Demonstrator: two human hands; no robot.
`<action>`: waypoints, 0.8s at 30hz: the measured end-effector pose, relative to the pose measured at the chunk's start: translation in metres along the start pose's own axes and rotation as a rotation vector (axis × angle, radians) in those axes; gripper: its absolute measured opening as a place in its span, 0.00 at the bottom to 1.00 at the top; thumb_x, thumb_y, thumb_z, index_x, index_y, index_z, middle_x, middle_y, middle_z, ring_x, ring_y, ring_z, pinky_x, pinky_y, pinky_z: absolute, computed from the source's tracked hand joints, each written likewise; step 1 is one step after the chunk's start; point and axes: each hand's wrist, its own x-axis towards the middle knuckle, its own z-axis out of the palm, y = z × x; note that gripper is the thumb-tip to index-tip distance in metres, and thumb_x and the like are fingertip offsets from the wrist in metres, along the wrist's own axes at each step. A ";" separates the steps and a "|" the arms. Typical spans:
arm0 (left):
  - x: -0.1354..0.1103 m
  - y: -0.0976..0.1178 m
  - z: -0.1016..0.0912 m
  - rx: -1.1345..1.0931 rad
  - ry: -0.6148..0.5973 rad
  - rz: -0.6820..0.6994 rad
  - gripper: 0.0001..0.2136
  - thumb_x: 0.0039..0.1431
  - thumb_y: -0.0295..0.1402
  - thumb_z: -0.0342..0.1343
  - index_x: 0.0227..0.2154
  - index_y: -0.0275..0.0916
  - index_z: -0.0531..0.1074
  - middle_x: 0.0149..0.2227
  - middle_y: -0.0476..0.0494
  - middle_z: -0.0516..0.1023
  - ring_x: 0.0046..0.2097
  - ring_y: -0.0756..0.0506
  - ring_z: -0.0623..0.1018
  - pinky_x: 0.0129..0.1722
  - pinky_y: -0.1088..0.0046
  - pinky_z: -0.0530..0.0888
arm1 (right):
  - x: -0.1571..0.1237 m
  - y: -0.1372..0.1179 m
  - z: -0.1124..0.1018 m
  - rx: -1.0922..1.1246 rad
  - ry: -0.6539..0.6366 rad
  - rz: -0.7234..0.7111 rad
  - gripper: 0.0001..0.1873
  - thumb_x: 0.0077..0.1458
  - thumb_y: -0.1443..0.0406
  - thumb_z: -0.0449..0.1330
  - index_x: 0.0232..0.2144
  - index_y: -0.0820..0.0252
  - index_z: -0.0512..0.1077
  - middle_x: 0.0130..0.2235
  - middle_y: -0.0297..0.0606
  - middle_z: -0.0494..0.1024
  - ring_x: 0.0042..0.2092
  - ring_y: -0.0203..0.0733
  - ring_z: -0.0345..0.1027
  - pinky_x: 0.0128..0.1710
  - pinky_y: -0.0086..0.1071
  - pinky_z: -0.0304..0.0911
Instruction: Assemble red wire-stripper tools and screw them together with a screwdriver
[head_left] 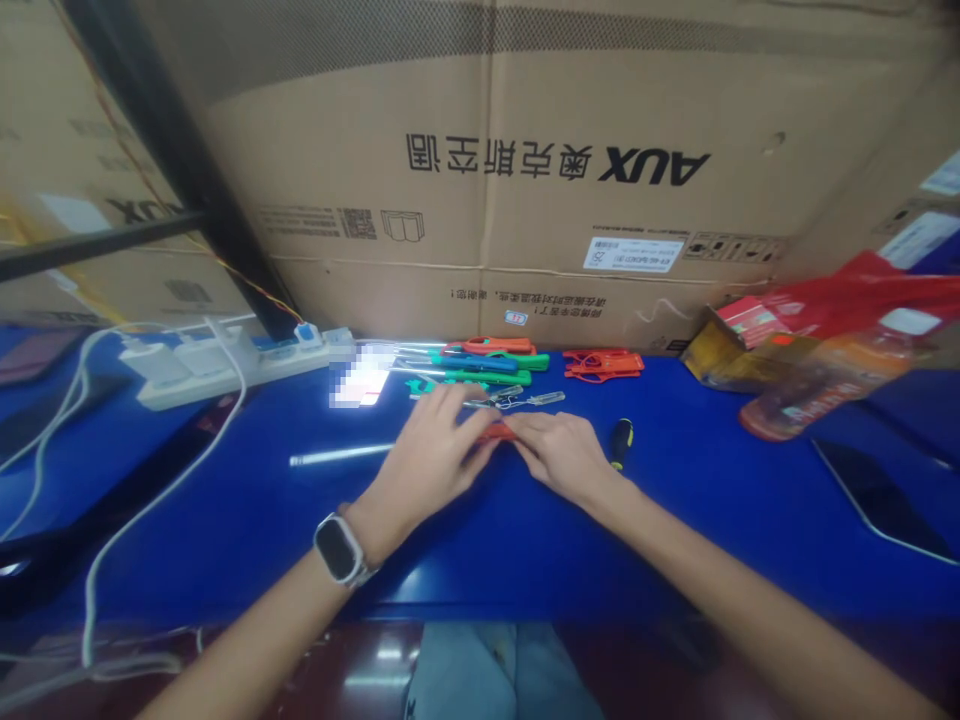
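Observation:
My left hand [435, 455] and my right hand [559, 455] meet over a small red-orange plastic piece [496, 432] on the blue table [262, 520]; both sets of fingers pinch it from either side. A watch sits on my left wrist. Just behind my hands lie a few small metal blades [525, 398]. A black and yellow screwdriver handle [621, 442] lies right beside my right hand.
Green, blue and orange utility knives [491, 362] and orange parts [602, 363] lie near a big cardboard box [525, 180]. A white power strip [225, 360] with cables is at left. A bottle [825, 385], red bag and dark tablet [885, 495] are at right.

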 end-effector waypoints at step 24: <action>0.055 -0.002 0.052 -0.063 -0.303 -0.013 0.21 0.59 0.49 0.59 0.48 0.39 0.75 0.47 0.38 0.77 0.48 0.36 0.76 0.47 0.60 0.72 | -0.064 0.032 -0.023 -0.067 0.037 0.765 0.13 0.61 0.55 0.55 0.40 0.58 0.67 0.31 0.44 0.79 0.34 0.54 0.76 0.31 0.36 0.56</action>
